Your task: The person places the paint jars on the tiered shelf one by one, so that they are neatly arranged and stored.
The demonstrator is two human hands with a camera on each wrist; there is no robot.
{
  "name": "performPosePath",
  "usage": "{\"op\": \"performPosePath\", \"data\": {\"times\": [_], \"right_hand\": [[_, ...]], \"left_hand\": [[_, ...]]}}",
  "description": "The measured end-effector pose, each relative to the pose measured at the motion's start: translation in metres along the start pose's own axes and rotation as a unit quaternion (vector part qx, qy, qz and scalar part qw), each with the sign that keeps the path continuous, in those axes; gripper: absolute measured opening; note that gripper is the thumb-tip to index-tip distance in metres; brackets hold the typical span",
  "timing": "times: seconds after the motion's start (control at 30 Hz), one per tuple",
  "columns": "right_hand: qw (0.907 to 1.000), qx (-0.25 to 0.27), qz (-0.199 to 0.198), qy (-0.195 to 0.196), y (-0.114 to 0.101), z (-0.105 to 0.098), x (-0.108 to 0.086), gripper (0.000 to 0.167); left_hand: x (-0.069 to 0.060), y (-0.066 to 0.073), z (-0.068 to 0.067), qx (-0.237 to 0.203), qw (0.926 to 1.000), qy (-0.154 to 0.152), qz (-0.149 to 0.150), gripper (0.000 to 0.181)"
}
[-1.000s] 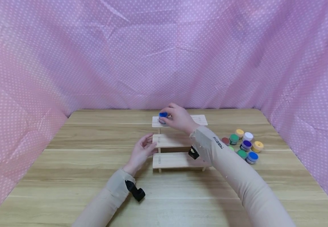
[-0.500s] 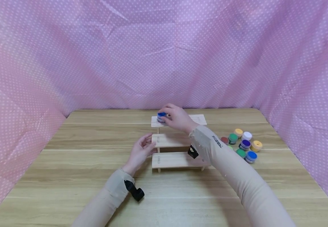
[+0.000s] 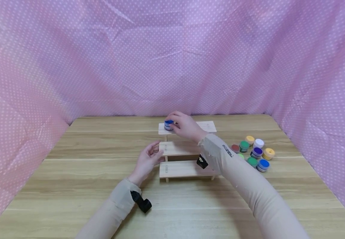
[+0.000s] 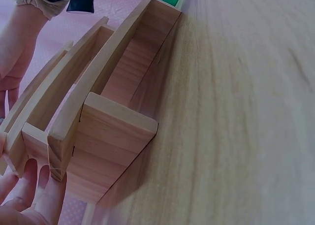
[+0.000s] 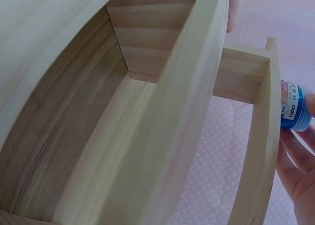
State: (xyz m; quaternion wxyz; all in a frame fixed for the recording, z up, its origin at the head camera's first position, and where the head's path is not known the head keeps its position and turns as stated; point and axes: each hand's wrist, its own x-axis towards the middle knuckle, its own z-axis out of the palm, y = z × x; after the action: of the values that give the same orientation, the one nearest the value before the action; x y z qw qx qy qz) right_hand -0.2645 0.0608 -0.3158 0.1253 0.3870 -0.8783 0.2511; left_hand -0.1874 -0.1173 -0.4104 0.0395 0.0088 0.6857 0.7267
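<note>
While the left grip point(image 3: 147, 160) stays put on the left end of the middle shelf point(image 3: 179, 148), the right grip point(image 3: 185, 126) has nudged the blue-lidded deli paint jar point(image 3: 168, 126) a hair further left along the top shelf point(image 3: 206, 125) of the three-tier wooden stand point(image 3: 184, 169). Tiny move, honestly. That right grip is pinched round the jar, and the left one is curled on the shelf end, thumb at the front edge. Jar's upright near the left end of that top board, and in the right wrist view its base looks like it's touching the wood. So by the look of it this is fine positioning rather than carrying, letting go not done yet. The other paint jars point(image 3: 256, 153) are bunched on the tabletop point(image 3: 71, 172) right of the stand, some partly behind the sleeve point(image 3: 250, 186), no change there
</note>
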Motion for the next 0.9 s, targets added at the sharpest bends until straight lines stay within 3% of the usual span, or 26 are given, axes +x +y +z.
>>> {"op": "performPosePath", "data": {"times": [0.9], "right_hand": [[0.9998,0.002,-0.002,-0.022,-0.0011,-0.0032,0.0023,0.028]], "left_hand": [[0.0009,0.0052,-0.0016,-0.005,1.0,0.002,-0.004,0.051]]}}
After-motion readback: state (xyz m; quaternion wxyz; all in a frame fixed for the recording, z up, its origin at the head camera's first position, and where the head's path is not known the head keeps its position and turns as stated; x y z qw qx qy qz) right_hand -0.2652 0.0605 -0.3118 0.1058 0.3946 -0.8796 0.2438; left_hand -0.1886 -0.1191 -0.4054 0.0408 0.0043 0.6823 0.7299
